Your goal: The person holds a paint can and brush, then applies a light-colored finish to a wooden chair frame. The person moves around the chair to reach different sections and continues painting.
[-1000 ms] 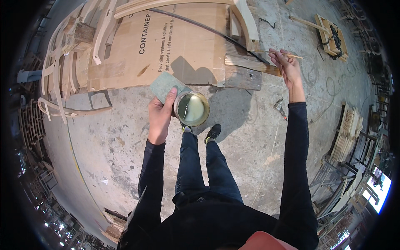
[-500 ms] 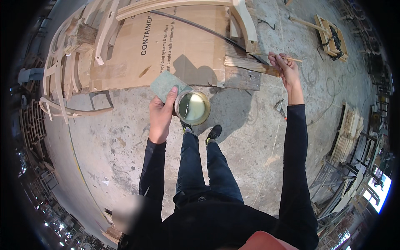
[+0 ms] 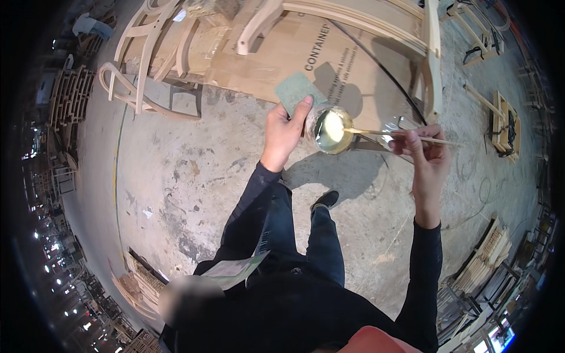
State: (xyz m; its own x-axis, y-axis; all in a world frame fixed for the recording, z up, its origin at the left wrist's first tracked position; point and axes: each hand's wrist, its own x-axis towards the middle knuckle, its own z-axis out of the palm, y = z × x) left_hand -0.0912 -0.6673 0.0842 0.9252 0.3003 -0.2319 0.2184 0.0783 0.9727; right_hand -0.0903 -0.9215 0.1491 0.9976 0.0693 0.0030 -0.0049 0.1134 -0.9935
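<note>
Brush: long axis level, tip leftward over jar. Right hand pinches its handle; left hand grips jar and green pad.

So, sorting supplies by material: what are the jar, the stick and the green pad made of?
Jar: seemingly clear glass, shiny, holding yellowish liquid. Stick: pale bare wood or bamboo, thin and matte. Green pad: dull, flat, probably abrasive sponge or sandpaper.

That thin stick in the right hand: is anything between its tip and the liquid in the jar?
Nothing visible. The stick in the right hand reaches over the open jar held by the left hand; the green pad sits behind the jar.
</note>
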